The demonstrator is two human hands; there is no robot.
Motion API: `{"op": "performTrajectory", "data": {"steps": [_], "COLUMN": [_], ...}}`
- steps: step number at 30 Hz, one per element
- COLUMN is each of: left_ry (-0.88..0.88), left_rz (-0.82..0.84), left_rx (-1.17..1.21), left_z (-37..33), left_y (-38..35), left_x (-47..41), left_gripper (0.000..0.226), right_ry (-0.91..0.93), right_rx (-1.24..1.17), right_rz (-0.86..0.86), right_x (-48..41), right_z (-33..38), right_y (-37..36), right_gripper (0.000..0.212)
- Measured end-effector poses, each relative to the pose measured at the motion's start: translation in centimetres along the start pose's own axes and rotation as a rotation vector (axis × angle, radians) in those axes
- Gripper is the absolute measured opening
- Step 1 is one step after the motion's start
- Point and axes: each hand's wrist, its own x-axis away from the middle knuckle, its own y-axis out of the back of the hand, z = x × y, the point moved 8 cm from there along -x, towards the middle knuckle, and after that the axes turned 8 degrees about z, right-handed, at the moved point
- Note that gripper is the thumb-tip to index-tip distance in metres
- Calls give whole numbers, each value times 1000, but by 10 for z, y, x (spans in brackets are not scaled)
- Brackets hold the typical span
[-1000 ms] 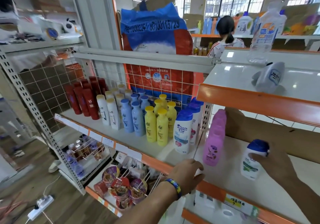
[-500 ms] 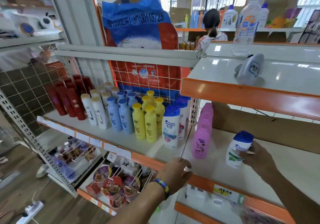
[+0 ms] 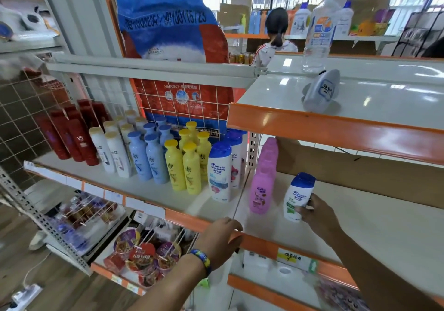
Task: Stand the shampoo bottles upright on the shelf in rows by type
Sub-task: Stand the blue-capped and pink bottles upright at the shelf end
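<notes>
My right hand (image 3: 317, 214) grips a small white shampoo bottle with a blue cap (image 3: 298, 196), upright on the right shelf (image 3: 384, 234) beside a row of pink bottles (image 3: 263, 181). My left hand (image 3: 219, 241) curls over the orange front edge of the shelf where the two shelves meet. On the left shelf (image 3: 149, 198) stand rows by type: dark red bottles (image 3: 72, 137), white bottles (image 3: 113, 152), light blue bottles (image 3: 150, 157), yellow bottles (image 3: 187, 164) and white-and-blue bottles (image 3: 222, 171).
A grey bottle (image 3: 320, 89) lies on its side on the upper right shelf, behind it a clear water bottle (image 3: 317, 29). A large blue and red bag (image 3: 173, 34) stands behind the wire back. Instant noodle cups (image 3: 144, 255) fill the lower shelf. A person (image 3: 276, 37) stands in the background.
My right hand has slid the small white bottle leftward toward the pink row. My left hand stays on the shelf edge. The view has shifted slightly.
</notes>
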Motion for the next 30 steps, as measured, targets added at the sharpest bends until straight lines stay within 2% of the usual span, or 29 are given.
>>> {"op": "performTrajectory", "data": {"steps": [25,30], "left_ry": [54,61], "left_rz": [-6,-51], "left_rx": [-13,-19], "left_z": [8,7], "left_y": [1,5], "left_x": [19,24], "left_gripper": [27,26], "right_ry": [22,21], "right_rx": [73,64], "right_rz": [85,72], "right_x": [0,4], "right_z": [13,12], "right_y": [-14,-14], "right_gripper": [32,31]}}
